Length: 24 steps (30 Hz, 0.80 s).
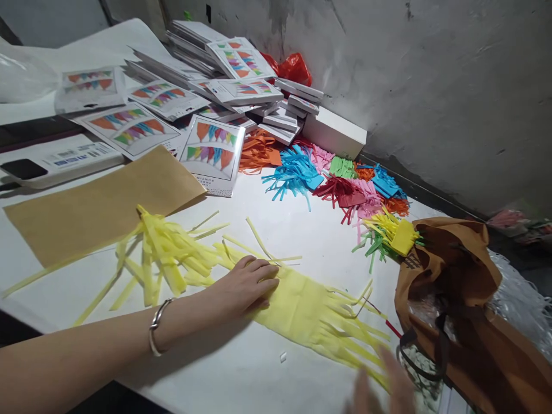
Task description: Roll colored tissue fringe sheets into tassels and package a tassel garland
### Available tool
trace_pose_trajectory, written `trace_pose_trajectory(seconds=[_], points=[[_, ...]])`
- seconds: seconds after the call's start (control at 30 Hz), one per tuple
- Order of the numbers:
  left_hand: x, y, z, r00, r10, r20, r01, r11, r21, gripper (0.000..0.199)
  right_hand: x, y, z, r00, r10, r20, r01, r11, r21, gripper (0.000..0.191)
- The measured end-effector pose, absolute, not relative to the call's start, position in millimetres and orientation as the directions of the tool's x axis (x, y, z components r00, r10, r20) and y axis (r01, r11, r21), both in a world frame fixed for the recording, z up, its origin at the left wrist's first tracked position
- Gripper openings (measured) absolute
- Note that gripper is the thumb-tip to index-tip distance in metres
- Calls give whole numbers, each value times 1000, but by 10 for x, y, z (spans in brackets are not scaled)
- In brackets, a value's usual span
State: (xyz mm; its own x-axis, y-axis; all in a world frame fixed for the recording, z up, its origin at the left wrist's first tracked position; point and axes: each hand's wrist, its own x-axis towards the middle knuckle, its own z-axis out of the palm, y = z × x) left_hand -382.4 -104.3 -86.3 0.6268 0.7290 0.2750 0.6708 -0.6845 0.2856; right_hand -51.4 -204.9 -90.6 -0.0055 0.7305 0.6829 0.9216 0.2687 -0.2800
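My left hand (252, 282) lies open, its fingers resting on a yellow sheet with fringed ends (299, 302) that is spread on the white table. Cut strips fan out from the sheet's right end. At the lower right edge my right hand (383, 388) is blurred by motion. Its thumb and fingers look apart near the tips of those strips, and I see nothing held between them. Left of my left hand is a loose heap of yellow strips (168, 253), gathered to a point at its top.
Brown paper (107, 201) lies at the left. Behind it are stacked printed packets (213, 152) showing tassel bunting. Coloured tassel bundles, one blue (297, 169) and one yellow (403, 237), line the wall side. A brown bag (448, 253) stands at the right, and a white box (334, 132) behind.
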Motion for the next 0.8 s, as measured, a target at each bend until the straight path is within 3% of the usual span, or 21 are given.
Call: trace_pose_trajectory(seconds=[0.07,0.1,0.17,0.27,0.33,0.4,0.5,0.6,0.63,0.7,0.8], points=[[-3845,-1015,-834,628,736,252,685,-677,271,24,-836,-1927,-847,-454,677,579,791,605,-87,36],[-3876,-992,-817,612,753,242,709,-658,253,22,-971,-1854,-821,-595,603,532,711,703,-1,34],[-3981,-935,-774,523,823,223,804,-563,190,18,-1141,-1720,-782,-717,497,490,619,776,119,34],[-4163,-866,-670,272,928,254,952,-298,69,12,-1195,-1625,-786,-736,427,525,601,769,216,36],[-4197,-879,-581,219,923,316,967,-249,57,15,-1192,-1633,-828,-707,420,568,618,757,210,34],[-4103,-955,-499,365,860,357,894,-431,125,23,-1202,-1663,-885,-639,453,622,652,748,124,29],[-3790,-1130,-444,681,665,306,617,-747,249,36,-1216,-1684,-948,-485,614,623,706,695,-137,20],[-3524,-1231,-499,772,585,249,526,-808,264,15,-1173,-1658,-945,-437,721,538,699,649,-302,17],[-3482,-1235,-530,769,586,255,529,-808,259,7,-1152,-1645,-932,-471,713,520,684,667,-295,17],[-3466,-1217,-580,753,598,276,537,-800,268,11,-1119,-1621,-904,-547,674,497,672,707,-220,20],[-3524,-1196,-587,755,595,275,518,-798,306,6,-1117,-1595,-891,-660,535,527,637,771,14,25]])
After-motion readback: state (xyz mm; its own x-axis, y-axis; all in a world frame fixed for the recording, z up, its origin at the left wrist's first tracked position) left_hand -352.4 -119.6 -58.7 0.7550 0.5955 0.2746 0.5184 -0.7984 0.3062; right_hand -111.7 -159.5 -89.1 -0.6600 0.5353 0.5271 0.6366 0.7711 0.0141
